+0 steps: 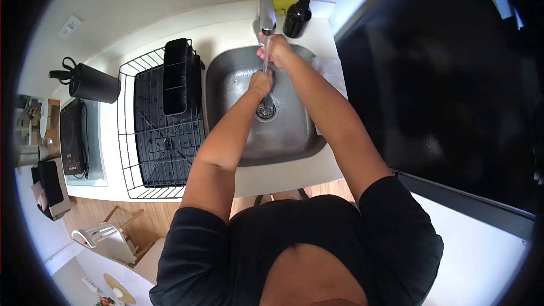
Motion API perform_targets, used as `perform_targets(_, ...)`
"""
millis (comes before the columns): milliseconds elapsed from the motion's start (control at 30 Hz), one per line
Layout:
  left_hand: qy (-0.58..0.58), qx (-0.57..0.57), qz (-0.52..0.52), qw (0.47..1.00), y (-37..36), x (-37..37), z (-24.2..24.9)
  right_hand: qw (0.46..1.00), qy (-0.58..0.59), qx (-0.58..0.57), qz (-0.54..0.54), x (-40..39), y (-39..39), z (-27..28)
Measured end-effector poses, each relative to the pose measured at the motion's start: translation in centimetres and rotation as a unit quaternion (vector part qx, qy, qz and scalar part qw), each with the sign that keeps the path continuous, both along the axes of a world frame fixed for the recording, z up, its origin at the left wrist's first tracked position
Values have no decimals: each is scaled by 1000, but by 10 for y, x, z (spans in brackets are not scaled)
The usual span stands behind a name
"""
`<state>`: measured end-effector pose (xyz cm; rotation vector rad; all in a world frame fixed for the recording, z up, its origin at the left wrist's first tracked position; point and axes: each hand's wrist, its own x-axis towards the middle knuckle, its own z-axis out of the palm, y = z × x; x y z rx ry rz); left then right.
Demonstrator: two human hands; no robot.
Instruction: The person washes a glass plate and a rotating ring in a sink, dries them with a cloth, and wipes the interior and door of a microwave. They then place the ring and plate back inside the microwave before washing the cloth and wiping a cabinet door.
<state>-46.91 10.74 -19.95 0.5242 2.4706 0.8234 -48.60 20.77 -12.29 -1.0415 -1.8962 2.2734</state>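
Observation:
Water runs from the chrome faucet (266, 14) down into the steel sink (226, 130). My right hand (277, 50) is just below the spout at the stream, its thumb and bent fingers apart and nothing seen in them. Lower down, my left hand (261, 83) is closed in the falling water above the drain strainer (266, 110). A dark, narrow shape (268, 101) shows beside and below the left fingers; what it is, I cannot make out.
Left of the sink stands a black wire dish rack (170, 161) with a black utensil holder (174, 79). Behind the sink are a dark pump bottle (297, 16) and a yellow item (284, 4). A white cloth (330, 72) lies at right. Further left is a knife block (95, 83) with scissors.

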Motion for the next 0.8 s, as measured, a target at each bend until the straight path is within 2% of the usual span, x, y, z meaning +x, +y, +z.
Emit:
perform_targets(33, -4, -2, -8, 1000, -3, 0, -5, 999, 4, -48, 11, 9, -4, 5)
perform_targets(100, -33, 0, -43, 999, -10, -7, -23, 995, -25, -56, 78, 27, -12, 8)
perform_targets(200, 29, -40, -47, 998, -17, -41, -131, 987, -63, -94, 112, 32, -11, -6)
perform_targets(233, 27, -41, -52, 997, -21, -36, -106, 985, -58, -89, 138, 31, -8, -8)
perform_targets(267, -12, -10, 17, 1000, -28, -26, -55, 981, -54, -85, 164, 33, -5, -12)
perform_targets(300, -51, 21, 85, 995, -30, -20, -25, 982, -57, -86, 159, 37, -3, -10)
perform_targets(367, -39, 49, 109, 992, -22, -29, -43, 977, -56, 0, 208, 42, 2, -3)
perform_targets(400, -26, 75, 137, 987, -21, -32, -55, 977, -59, -2, 206, 49, 4, -3)
perform_targets(433, -29, 74, 136, 988, -21, -28, -43, 953, -43, 154, 257, 58, 9, -4)
perform_targets(467, -17, 68, 113, 991, -20, -25, -17, 903, -26, 306, 301, 69, 16, -4)
perform_targets(500, -6, 63, 89, 994, -20, -22, -2, 827, -7, 449, 338, 81, 22, -5)
perform_targets(567, -19, 41, 77, 996, -17, -26, 0, 820, 13, 531, 212, 121, 25, -12)
perform_targets(633, -11, 15, 65, 998, -14, -24, 17, 813, -62, 555, 168, 151, 38, -24)
perform_targets(667, -12, 13, 64, 998, -14, -24, 24, 814, -63, 553, 168, 164, 41, -28)
perform_targets(733, -14, 13, 58, 998, -14, -23, 34, 645, -115, 752, 78, 189, 47, -37)
perform_targets(800, -20, 30, 51, 998, -13, -27, 29, 657, -131, 734, 111, 213, 55, -53)
